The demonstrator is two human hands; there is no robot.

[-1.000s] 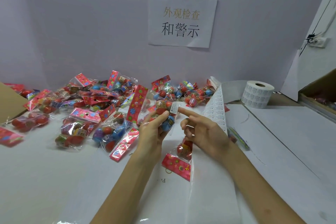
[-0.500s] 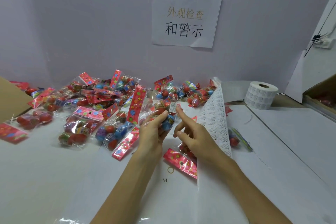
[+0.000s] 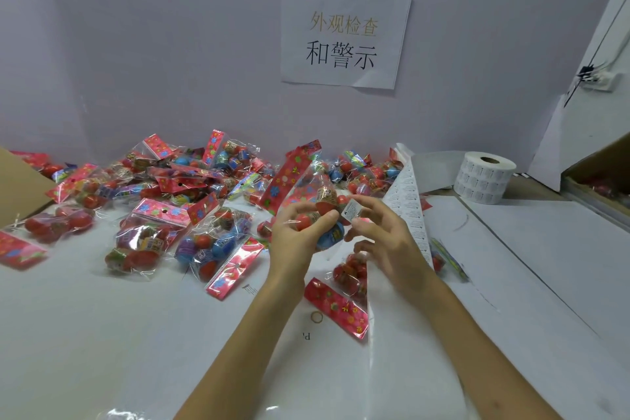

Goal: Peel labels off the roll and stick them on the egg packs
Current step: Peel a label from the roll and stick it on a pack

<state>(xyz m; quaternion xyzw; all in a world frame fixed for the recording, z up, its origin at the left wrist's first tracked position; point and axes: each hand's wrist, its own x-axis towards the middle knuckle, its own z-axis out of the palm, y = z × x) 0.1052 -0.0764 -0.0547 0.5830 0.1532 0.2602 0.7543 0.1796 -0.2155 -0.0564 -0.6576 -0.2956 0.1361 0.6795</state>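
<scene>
My left hand grips a clear egg pack with red and blue eggs and a red flowered header, raised above the table. My right hand is beside it, its thumb and forefinger holding a small white label against the pack. A strip of label backing runs from behind my right hand back to the white label roll at the back right. Another egg pack lies under my right wrist.
A heap of egg packs covers the table's left and back. A cardboard flap is at the far left, a cardboard box at the far right. A paper sign hangs on the wall. White paper sheets cover the right side.
My right hand has carried the label from in front of the pack onto it, forefinger first, then thumb and finger closing on it. The left hand kept holding the pack.
</scene>
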